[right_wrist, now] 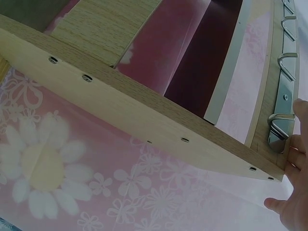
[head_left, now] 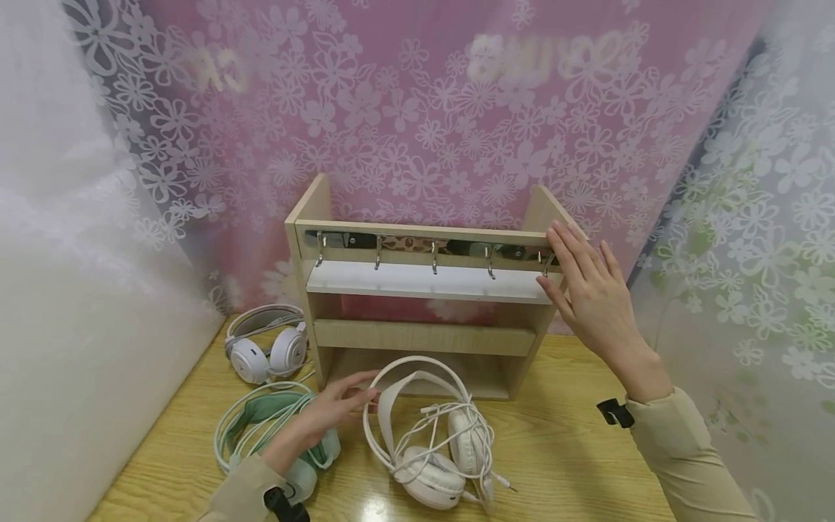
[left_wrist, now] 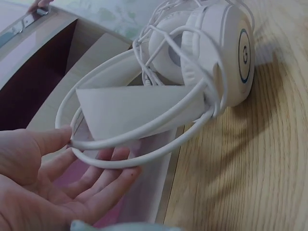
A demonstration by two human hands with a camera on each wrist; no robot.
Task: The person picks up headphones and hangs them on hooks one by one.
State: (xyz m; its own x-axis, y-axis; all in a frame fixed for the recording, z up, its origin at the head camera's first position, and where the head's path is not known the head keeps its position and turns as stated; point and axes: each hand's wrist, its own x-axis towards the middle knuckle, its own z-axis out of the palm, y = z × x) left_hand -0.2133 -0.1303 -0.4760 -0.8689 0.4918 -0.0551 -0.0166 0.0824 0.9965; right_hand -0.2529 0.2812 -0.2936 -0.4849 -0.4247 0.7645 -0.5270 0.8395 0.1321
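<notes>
White over-ear headphones point(head_left: 430, 475), their cable wound round the ear cups, are in front of the wooden rack point(head_left: 424, 338). My left hand point(head_left: 329, 413) pinches the headband point(left_wrist: 120, 140) between thumb and fingers, with the ear cups point(left_wrist: 211, 53) on the far side from it. At the rack's upper right corner, my right hand point(head_left: 596, 304) rests with its fingers extended, the fingertips beside the last hook. A metal strip with several hooks point(head_left: 434, 257) runs along the rack's top board. In the right wrist view that hand touches the rack's end near a hook point(right_wrist: 279, 126).
Mint green headphones point(head_left: 261, 428) lie on the wooden table point(head_left: 567, 449) under my left forearm. Behind them, left of the rack, sits another white pair point(head_left: 269, 351). A white shelf point(head_left: 424, 281) lies below the hooks. Flowered curtains point(head_left: 417, 109) enclose the back and sides.
</notes>
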